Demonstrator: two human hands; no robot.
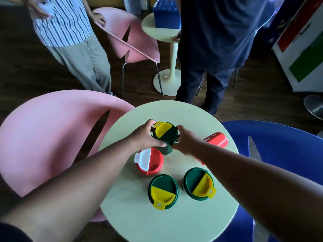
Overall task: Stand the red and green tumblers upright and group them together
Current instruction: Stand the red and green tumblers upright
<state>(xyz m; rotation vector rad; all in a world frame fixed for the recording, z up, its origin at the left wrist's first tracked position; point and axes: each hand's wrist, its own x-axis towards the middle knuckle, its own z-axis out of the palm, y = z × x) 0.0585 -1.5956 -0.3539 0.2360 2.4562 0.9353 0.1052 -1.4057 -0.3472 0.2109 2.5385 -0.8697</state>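
On the round pale table (139,224) my left hand (146,136) and my right hand (186,141) both grip a green tumbler (166,135) with a yellow flip lid, held upright at the table's middle. Just in front of it stands a red tumbler (150,162) with a white lid. Two more green tumblers with yellow lids stand upright nearer me, one at the centre (163,191) and one to its right (199,184). Another red tumbler (217,139) lies on its side at the right, partly hidden behind my right forearm.
A pink chair (43,137) stands at the table's left and a blue chair (279,145) at its right. Two people stand beyond the table, beside another pink chair (132,42) and a small round table (157,30) bearing a blue box (167,13).
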